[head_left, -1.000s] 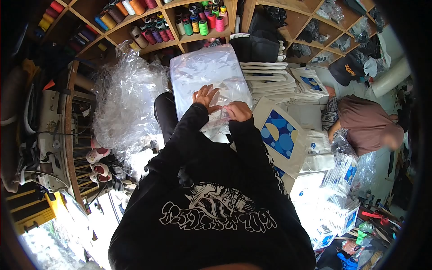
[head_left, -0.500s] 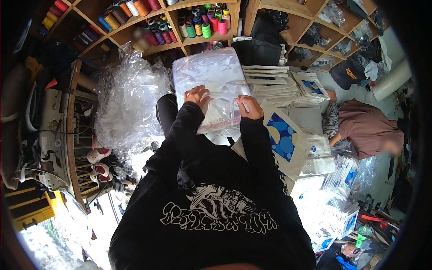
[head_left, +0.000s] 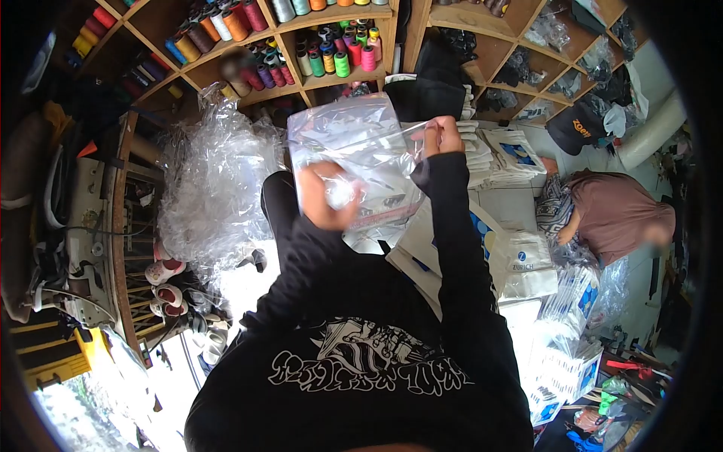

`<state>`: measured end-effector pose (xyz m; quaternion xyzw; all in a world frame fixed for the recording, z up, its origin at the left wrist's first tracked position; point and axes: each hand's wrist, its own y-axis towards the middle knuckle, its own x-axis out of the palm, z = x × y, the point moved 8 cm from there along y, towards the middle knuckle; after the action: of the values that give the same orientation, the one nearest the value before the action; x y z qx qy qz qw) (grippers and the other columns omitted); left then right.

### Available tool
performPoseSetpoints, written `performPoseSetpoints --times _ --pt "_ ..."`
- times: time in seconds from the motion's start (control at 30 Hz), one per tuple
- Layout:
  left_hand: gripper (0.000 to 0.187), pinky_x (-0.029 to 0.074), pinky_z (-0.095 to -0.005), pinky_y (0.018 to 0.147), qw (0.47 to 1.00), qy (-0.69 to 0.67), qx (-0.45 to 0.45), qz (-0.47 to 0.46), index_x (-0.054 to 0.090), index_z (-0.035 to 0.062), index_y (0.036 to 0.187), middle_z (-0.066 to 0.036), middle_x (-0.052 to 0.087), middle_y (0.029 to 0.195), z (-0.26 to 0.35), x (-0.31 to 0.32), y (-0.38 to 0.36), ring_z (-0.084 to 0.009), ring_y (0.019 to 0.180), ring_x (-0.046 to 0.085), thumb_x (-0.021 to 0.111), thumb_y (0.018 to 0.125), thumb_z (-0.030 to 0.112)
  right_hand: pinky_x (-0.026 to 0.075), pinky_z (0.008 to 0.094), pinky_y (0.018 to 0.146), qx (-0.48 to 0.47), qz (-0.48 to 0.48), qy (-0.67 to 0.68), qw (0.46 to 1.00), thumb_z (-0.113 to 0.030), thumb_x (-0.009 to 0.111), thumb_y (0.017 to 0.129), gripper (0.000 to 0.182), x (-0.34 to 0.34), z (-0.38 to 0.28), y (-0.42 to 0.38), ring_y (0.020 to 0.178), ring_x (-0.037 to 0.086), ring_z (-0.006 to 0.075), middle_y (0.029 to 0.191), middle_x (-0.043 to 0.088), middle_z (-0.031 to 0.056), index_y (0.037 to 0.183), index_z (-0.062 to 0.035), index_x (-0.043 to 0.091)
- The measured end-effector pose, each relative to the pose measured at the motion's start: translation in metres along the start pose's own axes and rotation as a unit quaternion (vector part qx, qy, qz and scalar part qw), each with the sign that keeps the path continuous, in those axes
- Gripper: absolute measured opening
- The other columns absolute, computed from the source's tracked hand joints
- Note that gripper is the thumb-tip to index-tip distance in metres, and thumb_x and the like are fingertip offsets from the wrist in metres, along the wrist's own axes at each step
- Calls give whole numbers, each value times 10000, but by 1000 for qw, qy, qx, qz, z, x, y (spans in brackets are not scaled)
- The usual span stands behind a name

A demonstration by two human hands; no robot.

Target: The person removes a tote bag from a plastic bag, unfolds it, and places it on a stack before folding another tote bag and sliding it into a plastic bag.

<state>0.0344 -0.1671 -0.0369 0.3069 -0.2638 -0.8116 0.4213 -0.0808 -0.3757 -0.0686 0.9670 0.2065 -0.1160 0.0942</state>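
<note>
In front of me lies a stack of clear plastic bags (head_left: 343,119), its top glossy and slightly wrinkled. My right hand (head_left: 443,137) is closed, pinching the edge of a clear plastic bag (head_left: 388,147) that stretches leftward over the stack. My left hand (head_left: 325,197) is over the near left part of the stack, against the clear film; its fingers are smeared by motion. A cream tote bag with a blue circle print (head_left: 422,239) lies just below my right forearm.
Crumpled clear plastic (head_left: 215,173) is heaped at the left. Folded tote bags (head_left: 516,154) are stacked behind my right hand. Packed totes (head_left: 565,369) pile up at the lower right, near a seated person (head_left: 614,211). Shelves hold thread spools (head_left: 343,60). A sewing machine (head_left: 86,241) stands far left.
My right hand has moved up and to the right, drawing the bag's edge out past the stack. My left hand has shifted down and is now blurred. The other person's hand has moved slightly.
</note>
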Motion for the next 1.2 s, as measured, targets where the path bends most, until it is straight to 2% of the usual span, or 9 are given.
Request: performPoseSetpoints --times 0.07,0.37,0.73,0.8,0.9,1.0,1.07,1.1,1.2 --pt "347 386 -329 668 962 27 236 -133 549 44 876 -99 529 852 71 29 -14 -253 735 515 714 588 147 499 319 543 105 -35 119 987 -125 424 862 112 13 16 13 637 610 258 800 576 176 912 -28 403" --pt "490 405 -371 820 986 87 7 -142 481 -13 1061 -189 529 993 -28 66 26 -349 947 504 664 703 267 446 499 803 243 -180 529 793 -212 427 879 124 64 84 -6 1015 475 443 1090 479 286 925 -97 412" --pt "514 413 -366 823 981 29 -43 -189 460 -6 1100 -188 523 1043 -33 73 22 -319 970 515 650 720 283 460 320 701 193 -192 448 851 -241 421 880 137 59 38 -20 942 555 284 1022 555 209 874 -104 407" --pt "518 398 -351 848 978 0 -70 -198 444 -14 1122 -163 521 1069 -36 75 24 -272 1006 512 643 740 273 436 266 636 27 -156 244 957 -236 412 887 149 46 27 -12 794 571 187 888 587 103 859 -94 444" --pt "490 331 -334 908 937 -248 -170 -179 372 15 1193 -120 493 1119 -44 76 29 -228 1060 465 543 828 293 416 265 597 -129 -130 105 978 -186 436 870 120 38 -37 -27 691 555 214 799 564 74 853 -77 484" --pt "504 316 -327 920 914 -368 -137 -98 352 18 1211 -138 460 1152 -39 65 40 -226 1080 432 451 863 368 411 380 748 -273 -110 -10 956 -112 520 777 62 42 -88 -44 868 545 297 861 562 98 839 -107 522" --pt "553 316 -326 919 896 -406 -154 -99 333 30 1230 -151 448 1159 -42 63 41 -214 1073 422 383 869 446 278 546 883 -450 -7 -271 851 -122 582 668 149 50 -121 -72 1073 450 317 947 558 93 810 -154 548" --pt "576 326 -327 912 881 -426 -198 -56 326 31 1235 -156 447 1156 -54 58 38 -219 1071 426 389 861 464 136 589 936 -457 -17 -274 846 -173 595 642 120 58 -118 -74 1192 343 290 1051 516 81 759 -155 573" --pt "563 359 -347 886 845 -445 -295 40 324 67 1232 -127 459 1149 -105 36 17 -233 1080 440 405 852 475 140 599 937 -471 -44 -280 836 -179 604 628 95 74 -112 -86 1188 339 295 1059 515 80 718 -152 590"
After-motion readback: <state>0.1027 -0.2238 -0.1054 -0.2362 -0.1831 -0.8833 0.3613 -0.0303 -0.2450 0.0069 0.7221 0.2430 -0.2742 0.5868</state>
